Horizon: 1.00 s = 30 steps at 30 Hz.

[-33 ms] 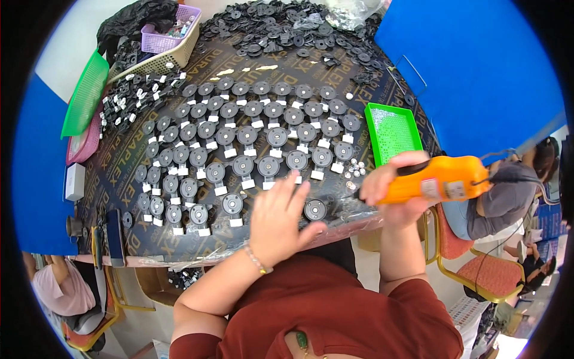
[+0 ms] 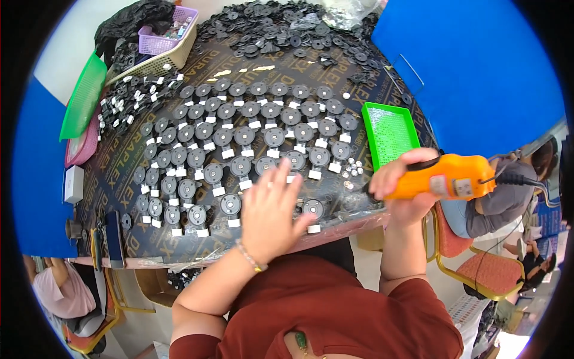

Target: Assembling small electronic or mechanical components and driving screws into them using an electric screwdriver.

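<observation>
My right hand (image 2: 391, 182) is closed around an orange corded power tool (image 2: 463, 173) that looks like an electric screwdriver. Its dark tip points left above the table's near right part. My left hand (image 2: 268, 206) has its fingers spread over the near rows of round black discs with white tabs, and seems to hold nothing. It partly covers one disc (image 2: 266, 166). Just right of its thumb lies a single disc (image 2: 313, 208) with its white tab toward me. Another disc (image 2: 230, 204) lies left of the hand. Small silvery pieces (image 2: 353, 168) are grouped left of the tool.
A green tray (image 2: 391, 134) stands at the right. Loose black discs (image 2: 287, 30) are heaped along the far edge. Black-and-white parts (image 2: 128, 102) lie at the left by a beige basket (image 2: 176, 57). A phone-like dark slab (image 2: 115, 239) lies near left. Blue panels (image 2: 472, 66) flank the table.
My left hand has shifted slightly left, and the white tab of the single near disc now shows. My right hand and the orange tool have moved slightly right.
</observation>
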Each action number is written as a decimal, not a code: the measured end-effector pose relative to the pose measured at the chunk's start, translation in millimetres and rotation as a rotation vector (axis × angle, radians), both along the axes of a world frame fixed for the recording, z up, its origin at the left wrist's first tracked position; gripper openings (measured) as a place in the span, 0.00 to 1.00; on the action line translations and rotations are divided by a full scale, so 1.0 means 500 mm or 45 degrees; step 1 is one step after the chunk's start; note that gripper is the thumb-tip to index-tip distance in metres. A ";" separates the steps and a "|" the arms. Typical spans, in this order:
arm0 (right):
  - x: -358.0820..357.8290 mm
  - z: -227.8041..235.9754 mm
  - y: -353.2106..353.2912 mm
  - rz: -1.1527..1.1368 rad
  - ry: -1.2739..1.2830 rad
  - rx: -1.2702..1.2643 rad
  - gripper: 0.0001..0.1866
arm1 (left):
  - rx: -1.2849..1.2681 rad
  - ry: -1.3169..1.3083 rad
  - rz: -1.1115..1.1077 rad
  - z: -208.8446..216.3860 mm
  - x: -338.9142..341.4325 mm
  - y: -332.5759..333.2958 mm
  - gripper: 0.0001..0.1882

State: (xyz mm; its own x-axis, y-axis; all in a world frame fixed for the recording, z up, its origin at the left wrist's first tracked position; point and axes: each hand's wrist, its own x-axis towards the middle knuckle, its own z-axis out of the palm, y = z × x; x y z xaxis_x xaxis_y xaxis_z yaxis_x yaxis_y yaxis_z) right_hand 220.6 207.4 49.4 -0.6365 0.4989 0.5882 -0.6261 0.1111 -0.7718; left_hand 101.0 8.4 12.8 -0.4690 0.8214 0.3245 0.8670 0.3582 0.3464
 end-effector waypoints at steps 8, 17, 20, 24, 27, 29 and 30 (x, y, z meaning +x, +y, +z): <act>0.063 -0.035 0.159 -0.366 -0.060 0.016 0.25 | -0.301 0.320 0.039 -0.025 -0.057 -0.028 0.28; 0.045 -0.084 0.196 -0.416 -0.090 -0.039 0.24 | -0.185 0.129 0.027 -0.032 0.012 -0.060 0.27; 0.044 -0.088 0.200 -0.444 -0.122 -0.023 0.26 | -0.033 -0.064 0.034 -0.047 0.001 -0.057 0.30; 0.044 -0.090 0.200 -0.438 -0.117 -0.013 0.27 | 0.050 -0.110 -0.021 -0.072 -0.007 -0.049 0.27; 0.042 -0.087 0.198 -0.416 -0.089 -0.046 0.25 | 0.111 -0.127 -0.032 -0.074 -0.003 -0.035 0.26; 0.040 -0.081 0.194 -0.400 -0.051 -0.077 0.24 | 0.159 -0.135 -0.020 -0.080 -0.001 -0.032 0.29; 0.039 -0.076 0.190 -0.404 -0.039 -0.067 0.24 | 0.178 -0.161 0.003 -0.082 0.000 -0.033 0.31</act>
